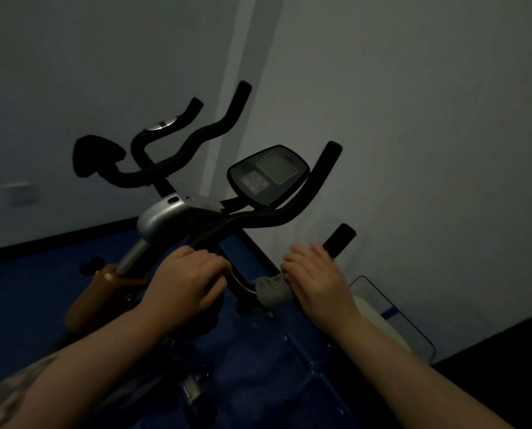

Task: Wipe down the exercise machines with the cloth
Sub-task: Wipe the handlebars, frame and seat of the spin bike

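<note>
The exercise bike [165, 218] stands stiff and heavy, its handlebar [258, 219] firm enough to scrub; the right hand [317, 280] wraps a soft, light grey cloth [269, 289] round the near bar, best held bunched. The left hand [187, 280] curls its grip on the same bar beside it, and the console [267, 176] above crowds the reach.

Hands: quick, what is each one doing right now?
Left hand: curled round the handlebar, gripping it.
Right hand: wrapped over the grey cloth on the handlebar, holding it there.
</note>
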A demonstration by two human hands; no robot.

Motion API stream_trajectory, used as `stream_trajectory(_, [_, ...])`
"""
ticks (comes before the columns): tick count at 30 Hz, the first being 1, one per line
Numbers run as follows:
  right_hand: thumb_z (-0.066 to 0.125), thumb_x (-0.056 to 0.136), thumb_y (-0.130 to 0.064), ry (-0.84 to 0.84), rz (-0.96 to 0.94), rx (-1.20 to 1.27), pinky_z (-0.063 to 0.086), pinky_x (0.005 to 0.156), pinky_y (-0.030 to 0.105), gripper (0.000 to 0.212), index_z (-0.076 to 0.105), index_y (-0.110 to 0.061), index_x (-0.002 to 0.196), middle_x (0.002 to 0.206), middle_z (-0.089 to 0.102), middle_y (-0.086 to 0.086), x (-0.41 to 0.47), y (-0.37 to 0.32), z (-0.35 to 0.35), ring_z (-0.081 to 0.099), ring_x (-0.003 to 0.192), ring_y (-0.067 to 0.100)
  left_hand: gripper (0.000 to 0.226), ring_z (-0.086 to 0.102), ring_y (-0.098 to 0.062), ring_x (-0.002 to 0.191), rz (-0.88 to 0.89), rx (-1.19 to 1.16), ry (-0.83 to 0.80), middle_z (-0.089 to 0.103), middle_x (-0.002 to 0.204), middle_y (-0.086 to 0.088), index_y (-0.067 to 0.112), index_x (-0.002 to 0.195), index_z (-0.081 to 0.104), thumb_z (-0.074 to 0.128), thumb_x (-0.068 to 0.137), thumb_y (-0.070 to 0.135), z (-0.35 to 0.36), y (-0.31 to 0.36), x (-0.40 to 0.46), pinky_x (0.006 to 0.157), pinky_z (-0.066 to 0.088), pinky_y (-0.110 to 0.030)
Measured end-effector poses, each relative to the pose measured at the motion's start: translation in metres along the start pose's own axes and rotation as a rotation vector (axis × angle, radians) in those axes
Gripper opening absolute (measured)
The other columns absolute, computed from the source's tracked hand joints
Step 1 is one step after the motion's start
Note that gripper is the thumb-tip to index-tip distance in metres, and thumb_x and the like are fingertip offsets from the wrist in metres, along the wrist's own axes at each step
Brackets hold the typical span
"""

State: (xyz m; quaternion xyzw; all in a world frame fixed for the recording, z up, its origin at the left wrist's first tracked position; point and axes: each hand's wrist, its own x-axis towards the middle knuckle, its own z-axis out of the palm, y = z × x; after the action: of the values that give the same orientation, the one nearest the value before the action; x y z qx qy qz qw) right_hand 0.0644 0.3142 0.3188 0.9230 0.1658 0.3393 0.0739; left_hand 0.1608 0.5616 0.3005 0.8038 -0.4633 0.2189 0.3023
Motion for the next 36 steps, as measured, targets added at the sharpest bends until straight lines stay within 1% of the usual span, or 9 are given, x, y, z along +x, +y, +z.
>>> stream_trajectory(3, [0.046, 0.096, -0.020, -0.035, -0.051, 0.062, 0.046, 0.084, 0.038, 0.027, 0.071, -0.008, 0.093, 0.087, 0.068, 0.004, 0.005, 0.000, 0.009, 0.060, 0.077, 0.024, 0.021, 0.058, -0.015, 0.061, -0.006, 0.006, 0.017, 0.065, 0.073, 0.004, 0.017, 0.081, 0.067, 0.048, 0.085, 0.024, 0.001, -0.001, 0.000, 0.067, 0.039, -0.030])
stream_trajectory(6, [0.047, 0.094, -0.026, 0.020, -0.072, -0.002, 0.041, 0.073, 0.035, 0.030, 0.066, -0.010, 0.077, 0.074, 0.062, 0.004, 0.007, 0.012, 0.012, 0.054, 0.068, 0.024, 0.020, 0.056, -0.015, 0.060, -0.018, 0.019, 0.022, 0.064, 0.072, 0.004, 0.017, 0.080, 0.066, 0.048, 0.085, 0.023, 0.002, 0.001, 0.000, 0.067, 0.039, -0.027])
stream_trajectory(10, [0.043, 0.095, -0.025, 0.046, -0.057, -0.030, 0.041, 0.082, 0.037, 0.032, 0.065, -0.009, 0.079, 0.076, 0.060, 0.007, 0.006, 0.042, 0.009, 0.054, 0.071, 0.027, 0.019, 0.055, -0.014, 0.060, -0.023, 0.027, 0.012, 0.064, 0.073, 0.005, 0.017, 0.081, 0.066, 0.049, 0.086, 0.022, 0.001, -0.001, -0.001, 0.069, 0.030, -0.019])
stream_trajectory(15, [0.046, 0.090, -0.028, 0.120, 0.330, 0.050, 0.033, 0.105, 0.046, 0.029, 0.070, -0.012, 0.083, 0.088, 0.062, 0.005, -0.007, -0.011, 0.030, 0.053, 0.091, 0.023, 0.021, 0.054, -0.015, 0.059, -0.022, 0.038, 0.041, 0.063, 0.070, 0.004, 0.016, 0.078, 0.067, 0.048, 0.085, 0.022, 0.000, 0.001, 0.001, 0.068, 0.034, -0.021])
stream_trajectory(21, [0.042, 0.095, -0.036, 0.029, -0.119, -0.085, 0.036, 0.102, 0.041, 0.040, 0.070, -0.009, 0.087, 0.083, 0.064, 0.008, 0.002, 0.054, 0.008, 0.060, 0.082, 0.029, 0.020, 0.053, -0.015, 0.059, -0.027, 0.048, 0.042, 0.063, 0.070, 0.004, 0.016, 0.079, 0.066, 0.048, 0.085, 0.022, 0.001, 0.001, 0.000, 0.066, 0.037, -0.025])
stream_trajectory(23, [0.042, 0.094, -0.029, 0.039, -0.059, -0.112, 0.030, 0.111, 0.040, 0.036, 0.069, -0.008, 0.085, 0.083, 0.064, 0.008, 0.003, 0.064, 0.003, 0.061, 0.084, 0.028, 0.019, 0.053, -0.015, 0.058, -0.035, 0.048, 0.058, 0.062, 0.070, 0.004, 0.016, 0.078, 0.066, 0.049, 0.084, 0.022, 0.001, 0.002, -0.001, 0.066, 0.036, -0.024])
stream_trajectory(28, [0.044, 0.087, -0.021, 0.165, 0.412, 0.066, 0.028, 0.111, 0.048, 0.028, 0.066, -0.011, 0.073, 0.078, 0.060, 0.003, -0.001, -0.017, 0.030, 0.053, 0.081, 0.023, 0.019, 0.051, -0.014, 0.058, -0.050, 0.054, 0.099, 0.061, 0.067, 0.002, 0.014, 0.076, 0.066, 0.051, 0.083, 0.022, 0.000, 0.003, -0.001, 0.065, 0.033, -0.021])
stream_trajectory(33, [0.046, 0.089, -0.025, 0.000, 0.028, -0.037, 0.041, 0.095, 0.040, 0.028, 0.067, -0.011, 0.075, 0.074, 0.061, 0.005, 0.001, 0.017, 0.013, 0.058, 0.073, 0.027, 0.019, 0.052, -0.015, 0.058, -0.049, 0.052, 0.090, 0.061, 0.067, 0.003, 0.015, 0.076, 0.066, 0.050, 0.083, 0.023, -0.001, 0.003, 0.000, 0.063, 0.037, -0.026])
stream_trajectory(36, [0.046, 0.089, -0.020, -0.023, 0.137, -0.091, 0.031, 0.110, 0.036, 0.027, 0.067, -0.010, 0.075, 0.074, 0.062, 0.004, 0.005, 0.041, -0.001, 0.059, 0.076, 0.026, 0.019, 0.053, -0.014, 0.059, -0.049, 0.050, 0.073, 0.060, 0.067, 0.003, 0.016, 0.078, 0.067, 0.050, 0.083, 0.023, -0.001, 0.003, -0.001, 0.063, 0.039, -0.027])
